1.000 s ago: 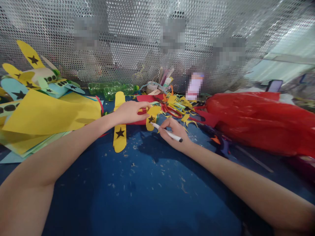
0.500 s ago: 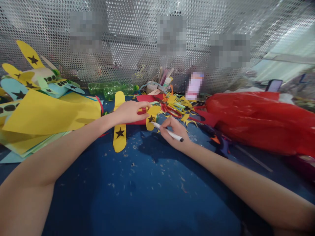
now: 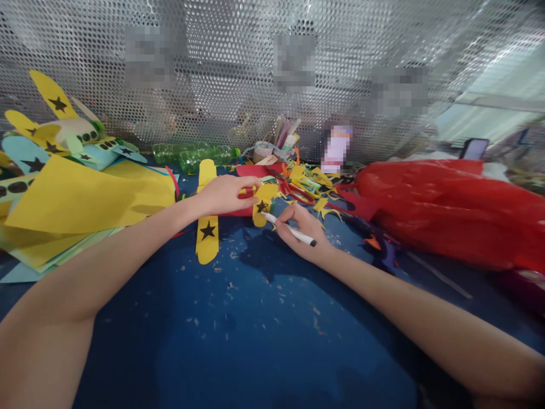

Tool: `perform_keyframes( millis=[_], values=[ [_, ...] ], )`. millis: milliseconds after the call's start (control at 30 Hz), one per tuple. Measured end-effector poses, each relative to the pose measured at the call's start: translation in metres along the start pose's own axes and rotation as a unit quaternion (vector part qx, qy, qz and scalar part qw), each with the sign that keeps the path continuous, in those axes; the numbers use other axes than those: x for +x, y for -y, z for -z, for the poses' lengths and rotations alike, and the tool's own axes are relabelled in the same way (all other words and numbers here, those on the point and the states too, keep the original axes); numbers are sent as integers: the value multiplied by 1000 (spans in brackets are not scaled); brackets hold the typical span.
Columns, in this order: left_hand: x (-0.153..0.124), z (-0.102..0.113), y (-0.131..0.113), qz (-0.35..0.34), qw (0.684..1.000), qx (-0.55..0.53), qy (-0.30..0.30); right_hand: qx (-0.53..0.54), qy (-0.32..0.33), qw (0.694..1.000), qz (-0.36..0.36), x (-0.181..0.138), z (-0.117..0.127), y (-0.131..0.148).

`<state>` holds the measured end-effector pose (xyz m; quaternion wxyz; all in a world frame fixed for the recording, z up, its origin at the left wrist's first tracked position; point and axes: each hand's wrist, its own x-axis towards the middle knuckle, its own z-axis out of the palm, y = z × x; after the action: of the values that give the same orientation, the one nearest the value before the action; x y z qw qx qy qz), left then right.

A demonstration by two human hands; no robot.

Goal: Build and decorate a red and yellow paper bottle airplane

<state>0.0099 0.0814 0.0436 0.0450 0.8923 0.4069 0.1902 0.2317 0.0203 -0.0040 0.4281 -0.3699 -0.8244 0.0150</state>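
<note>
A toy airplane with a red body and yellow paper wings lies on the blue table, and my left hand (image 3: pixel 223 194) is wrapped over its body. Its long yellow wing (image 3: pixel 207 241) bears a black star and sticks out toward me on the left. On the right, the smaller yellow tail piece (image 3: pixel 260 219) carries another black star, partly filled in. My right hand (image 3: pixel 303 228) pinches a white marker (image 3: pixel 301 236) with a black end, its tip at that small star. My left palm hides much of the red body.
Finished paper planes (image 3: pixel 80 136) and yellow paper sheets (image 3: pixel 89 196) pile up at left. Green bottles (image 3: pixel 191 156) lie along the perforated metal wall. Scissors (image 3: pixel 300 193) rest among paper scraps behind my right hand. A phone (image 3: pixel 337 150) leans there, and a red plastic bag (image 3: pixel 447 210) sits at right.
</note>
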Motion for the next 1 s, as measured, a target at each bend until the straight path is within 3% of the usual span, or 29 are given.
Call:
perform_keyframes(
  millis=[1000],
  values=[
    [0, 0, 1, -3, 1000, 0, 0, 3, -16, 1000, 15, 0, 2, 1]
  ],
)
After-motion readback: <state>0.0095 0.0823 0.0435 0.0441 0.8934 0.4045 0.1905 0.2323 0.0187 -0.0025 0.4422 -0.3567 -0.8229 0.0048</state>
